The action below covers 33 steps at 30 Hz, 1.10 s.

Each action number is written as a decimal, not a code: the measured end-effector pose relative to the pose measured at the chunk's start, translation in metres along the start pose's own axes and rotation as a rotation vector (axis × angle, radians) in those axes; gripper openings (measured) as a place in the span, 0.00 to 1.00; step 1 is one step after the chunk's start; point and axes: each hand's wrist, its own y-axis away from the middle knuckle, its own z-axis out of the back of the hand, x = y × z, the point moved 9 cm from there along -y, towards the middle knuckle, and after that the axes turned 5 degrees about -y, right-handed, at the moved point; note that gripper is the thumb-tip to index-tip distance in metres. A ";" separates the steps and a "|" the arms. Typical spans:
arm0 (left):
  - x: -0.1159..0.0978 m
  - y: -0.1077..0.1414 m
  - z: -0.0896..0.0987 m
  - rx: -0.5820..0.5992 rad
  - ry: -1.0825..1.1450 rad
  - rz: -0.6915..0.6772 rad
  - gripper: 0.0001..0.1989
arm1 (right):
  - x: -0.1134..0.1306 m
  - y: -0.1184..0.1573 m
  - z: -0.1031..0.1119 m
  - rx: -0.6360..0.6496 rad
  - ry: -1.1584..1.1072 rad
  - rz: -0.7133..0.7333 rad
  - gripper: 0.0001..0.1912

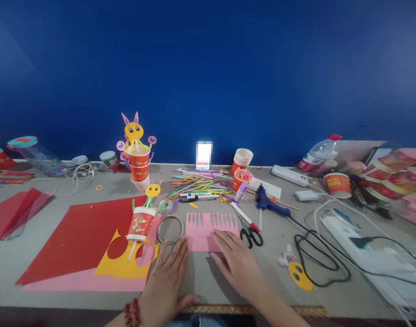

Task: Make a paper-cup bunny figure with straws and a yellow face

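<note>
My left hand (169, 277) lies flat on the table, fingers stretched out. Its fingertips are beside a roll of tape (159, 237) and the lower left corner of a pink paper sheet (201, 236). That sheet has a row of leaf-shaped holes along its top edge. Fingers of my right hand (237, 261) rest spread on the sheet's right part, holding nothing. Black-handled scissors (251, 237) lie just right of the sheet, next to a white-and-red marker (245, 217). Left of the tape, a red paper-cup figure (141, 223) with a yellow face rests on cut yellow paper (109, 263).
Red paper (81, 236) covers the left side. Colourful sticks (201, 181) lie at the back, between a stacked-cup figure (140, 161) and stacked paper cups (242, 156). A blue glue gun (271, 204), its black cord and a yellow face cutout (300, 276) are on the right.
</note>
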 end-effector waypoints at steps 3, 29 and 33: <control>0.001 -0.001 -0.001 -0.028 -0.011 -0.023 0.47 | 0.016 -0.018 -0.024 0.109 -0.062 0.060 0.20; 0.007 0.003 -0.002 -0.070 -0.149 -0.037 0.38 | -0.030 0.042 -0.004 0.112 0.219 0.169 0.31; 0.010 0.003 0.002 -0.064 -0.103 -0.027 0.39 | -0.033 0.037 0.001 0.090 0.160 0.092 0.22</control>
